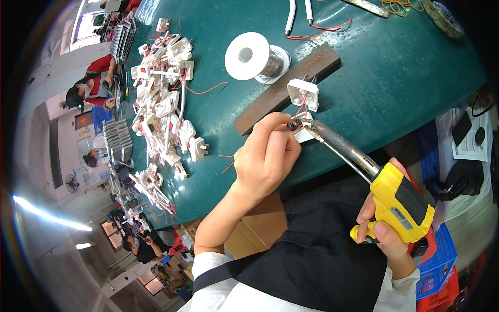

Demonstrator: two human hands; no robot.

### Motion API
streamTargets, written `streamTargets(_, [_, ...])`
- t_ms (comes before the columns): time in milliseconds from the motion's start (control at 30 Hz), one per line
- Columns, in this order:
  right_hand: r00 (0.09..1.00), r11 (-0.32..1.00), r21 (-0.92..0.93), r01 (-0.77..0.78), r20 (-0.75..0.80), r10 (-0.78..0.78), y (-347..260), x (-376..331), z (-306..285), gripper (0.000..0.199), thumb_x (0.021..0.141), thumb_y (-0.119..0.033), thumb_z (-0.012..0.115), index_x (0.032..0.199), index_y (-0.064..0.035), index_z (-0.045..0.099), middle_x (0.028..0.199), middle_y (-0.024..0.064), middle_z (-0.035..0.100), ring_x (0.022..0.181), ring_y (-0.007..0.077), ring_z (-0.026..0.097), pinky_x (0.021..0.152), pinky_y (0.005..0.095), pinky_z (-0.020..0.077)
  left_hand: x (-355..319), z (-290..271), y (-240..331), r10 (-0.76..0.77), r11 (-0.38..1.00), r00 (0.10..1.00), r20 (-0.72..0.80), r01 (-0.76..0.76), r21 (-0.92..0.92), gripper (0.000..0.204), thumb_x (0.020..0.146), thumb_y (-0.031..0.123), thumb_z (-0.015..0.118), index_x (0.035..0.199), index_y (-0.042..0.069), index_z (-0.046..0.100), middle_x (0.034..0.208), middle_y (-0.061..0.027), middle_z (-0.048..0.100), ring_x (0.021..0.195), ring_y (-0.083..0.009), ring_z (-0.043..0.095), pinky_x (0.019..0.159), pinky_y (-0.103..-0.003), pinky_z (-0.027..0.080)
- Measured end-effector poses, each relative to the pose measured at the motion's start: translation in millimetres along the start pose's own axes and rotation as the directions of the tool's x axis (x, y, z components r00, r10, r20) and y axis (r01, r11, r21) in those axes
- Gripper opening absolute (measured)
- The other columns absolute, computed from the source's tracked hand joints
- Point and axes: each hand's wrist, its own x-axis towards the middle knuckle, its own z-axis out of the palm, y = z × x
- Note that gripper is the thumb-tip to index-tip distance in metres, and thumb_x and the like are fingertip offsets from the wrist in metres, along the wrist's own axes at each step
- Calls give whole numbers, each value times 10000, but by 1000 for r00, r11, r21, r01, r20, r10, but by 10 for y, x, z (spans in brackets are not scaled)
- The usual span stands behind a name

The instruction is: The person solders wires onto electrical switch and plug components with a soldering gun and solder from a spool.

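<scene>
My right hand point(383, 234) is wrapped round the handle of a yellow soldering gun point(397, 203), its metal barrel reaching up and left. The gun's tip meets a small black part point(295, 125) with red wires, which my left hand point(267, 151) pinches between closed fingers. A white piece point(305, 134) lies beneath that part, partly hidden by the fingers. Just above, a square white plug housing point(303, 94) with metal pins leans at the rusty metal bar point(280, 93), and red wires point(300, 106) run from it down toward my left fingers.
A white spool of solder wire point(254, 57) stands behind the bar on the green table point(213, 114). A heap of white plugs with red wires point(163, 99) fills the left side. White tubes point(291, 18) lie at the far edge. Blue and red crates point(439, 260) stand at lower right; people work at left.
</scene>
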Motion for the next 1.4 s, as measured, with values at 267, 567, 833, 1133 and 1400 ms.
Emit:
streamTargets(267, [1000,1000,-11,-12,-22,12,-17,-14,20,854,801,-80,640,1471,-78,112,913,119,571,806,167,598,587,271,551,-21,1,10,-11,1000,1000,-17,11,8,147,629,-61,638,696,20,536,918,-63,635,598,-122,587,465,-236,474])
streamTargets(567, [999,1000,-16,3,-51,-4,-37,-20,39,857,795,-93,665,1469,-77,135,907,119,582,799,172,601,589,282,554,-30,-43,36,-44,999,999,6,44,15,163,651,-62,656,708,27,531,939,-82,631,647,-149,641,490,-239,504])
streamTargets(833, [998,998,-60,24,-50,-27,-102,6,51,860,792,-109,681,1465,-66,148,896,114,586,791,167,597,582,280,550,-59,-28,37,-106,994,994,9,106,-22,198,665,-61,702,723,24,533,964,-102,622,708,-166,684,539,-239,536])
streamTargets(1133, [999,981,-188,40,-15,-43,-377,134,2,867,765,-115,692,1450,-15,170,882,137,588,788,183,601,551,260,550,-294,-196,-14,-281,953,960,-12,278,-118,260,708,47,732,938,9,618,1007,-115,592,790,-237,600,647,-321,504])
streamTargets(1400, [999,948,-318,25,49,-10,-569,159,32,860,724,-75,695,1430,32,216,941,178,588,817,221,623,572,276,558,-366,-249,9,-370,920,926,71,376,-107,210,710,-8,714,902,19,631,988,-96,597,856,-254,597,716,-337,497])
